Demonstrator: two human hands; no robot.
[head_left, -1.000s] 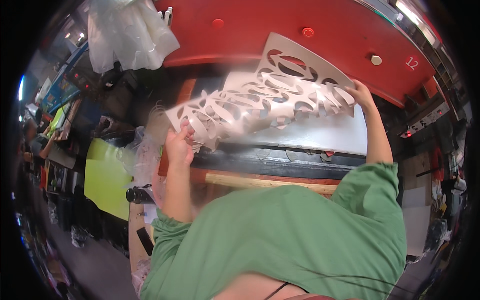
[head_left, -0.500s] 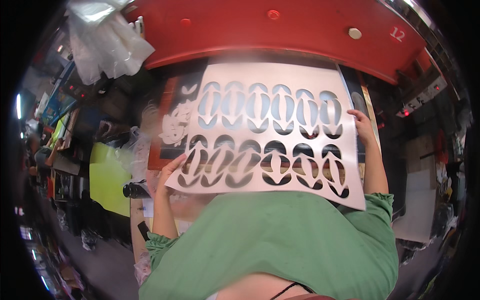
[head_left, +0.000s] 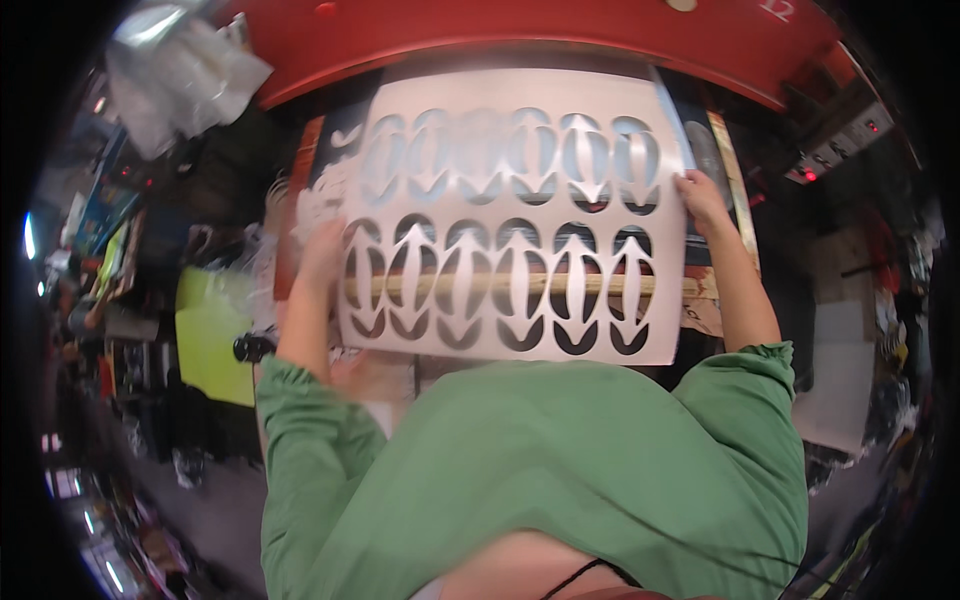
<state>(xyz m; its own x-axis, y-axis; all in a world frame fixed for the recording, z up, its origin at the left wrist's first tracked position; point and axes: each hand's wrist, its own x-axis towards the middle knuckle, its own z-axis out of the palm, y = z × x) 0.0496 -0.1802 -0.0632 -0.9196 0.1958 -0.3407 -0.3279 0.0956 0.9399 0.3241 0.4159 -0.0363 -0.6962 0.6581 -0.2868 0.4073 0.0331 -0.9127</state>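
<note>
Red machine panel up top, w/ white digits nr its R end, at edge of view. Vs prev frame: view's shifted, panel sits higher; cut-out sheet squarer, lower R corner now raised, just beside green shirt; L hand gone from nr lower L corner to farther up that side. Sheet: pale pinkish-white, approx rectangular, 2 rows of 6 ovals, ea. w/ dbl-headed arrow shape inside. It's btwn both hands, in front of wearer, far end toward panel. R hand: grip closed, pinching sheet's R edge. L grip: at L edge, blurred, can't tell how far open or if holding.
</note>
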